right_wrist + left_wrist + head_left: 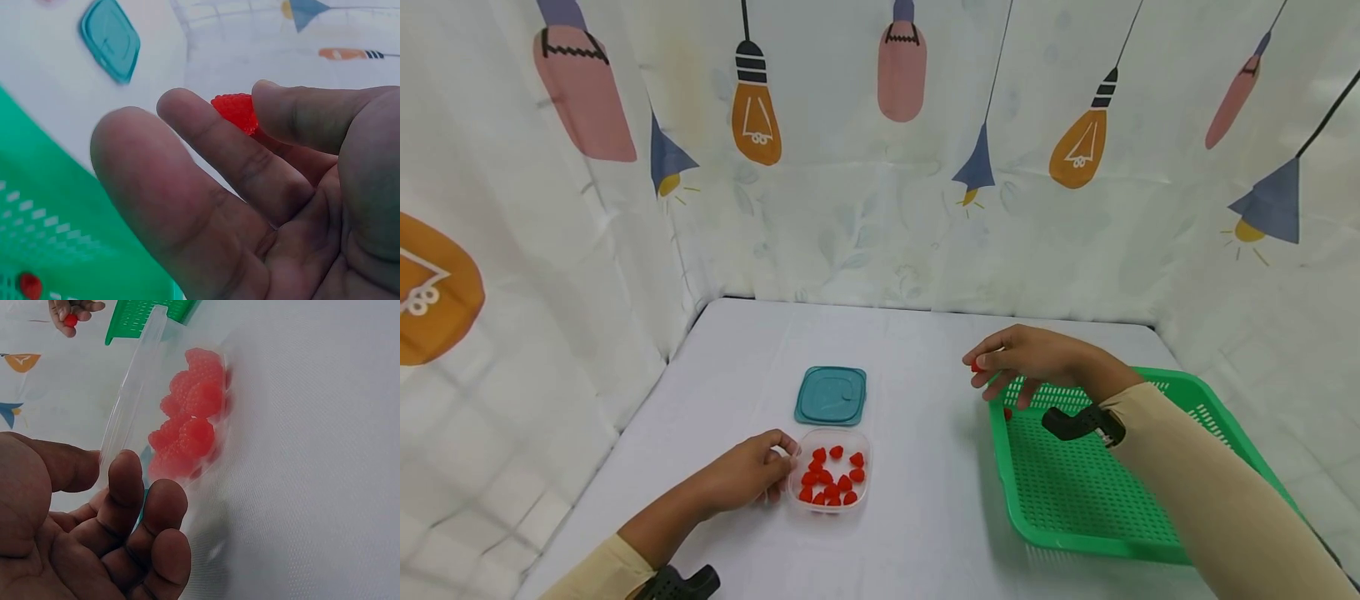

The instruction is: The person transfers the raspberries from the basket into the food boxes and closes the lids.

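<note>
My left hand grips the rim of a small clear plastic container between thumb and fingers. Inside it lie several red toy raspberries, gathered mostly toward the near side. My right hand pinches a single red raspberry between thumb and fingertips, above the far left corner of a green basket. Another raspberry lies in that basket near its left wall.
A teal square lid lies flat on the white table, just beyond the container. Hanging cloth printed with lamps encloses the table at the back and sides. The basket takes up the table's right side.
</note>
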The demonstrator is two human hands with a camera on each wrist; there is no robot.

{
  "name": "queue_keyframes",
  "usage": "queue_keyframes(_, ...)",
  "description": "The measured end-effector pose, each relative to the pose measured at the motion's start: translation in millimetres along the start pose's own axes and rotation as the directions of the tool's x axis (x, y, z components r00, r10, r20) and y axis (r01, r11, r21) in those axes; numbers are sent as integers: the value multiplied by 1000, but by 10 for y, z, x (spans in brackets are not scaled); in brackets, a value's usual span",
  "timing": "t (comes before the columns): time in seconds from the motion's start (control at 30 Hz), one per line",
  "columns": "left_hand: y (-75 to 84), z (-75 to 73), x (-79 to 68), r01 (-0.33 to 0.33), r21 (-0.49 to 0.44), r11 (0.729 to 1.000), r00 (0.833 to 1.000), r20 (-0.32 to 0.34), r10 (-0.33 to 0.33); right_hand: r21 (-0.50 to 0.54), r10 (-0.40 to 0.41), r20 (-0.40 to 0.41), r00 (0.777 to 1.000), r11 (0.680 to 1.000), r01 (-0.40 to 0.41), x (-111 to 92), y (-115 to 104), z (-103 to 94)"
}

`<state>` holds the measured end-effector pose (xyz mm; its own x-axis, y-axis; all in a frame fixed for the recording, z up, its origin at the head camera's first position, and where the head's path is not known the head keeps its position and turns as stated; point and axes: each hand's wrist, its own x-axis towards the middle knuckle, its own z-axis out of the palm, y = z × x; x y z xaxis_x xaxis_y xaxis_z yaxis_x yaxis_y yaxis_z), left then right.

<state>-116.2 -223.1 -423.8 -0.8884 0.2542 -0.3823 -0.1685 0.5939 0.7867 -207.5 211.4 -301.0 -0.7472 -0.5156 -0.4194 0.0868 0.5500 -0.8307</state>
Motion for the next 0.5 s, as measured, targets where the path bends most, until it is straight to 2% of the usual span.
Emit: queue_keyframes(0.5, -13, -2, 17, -7, 5, 1000, 1000, -1, 7, -4, -3, 73, 997, 1000, 4, 275, -152, 413)
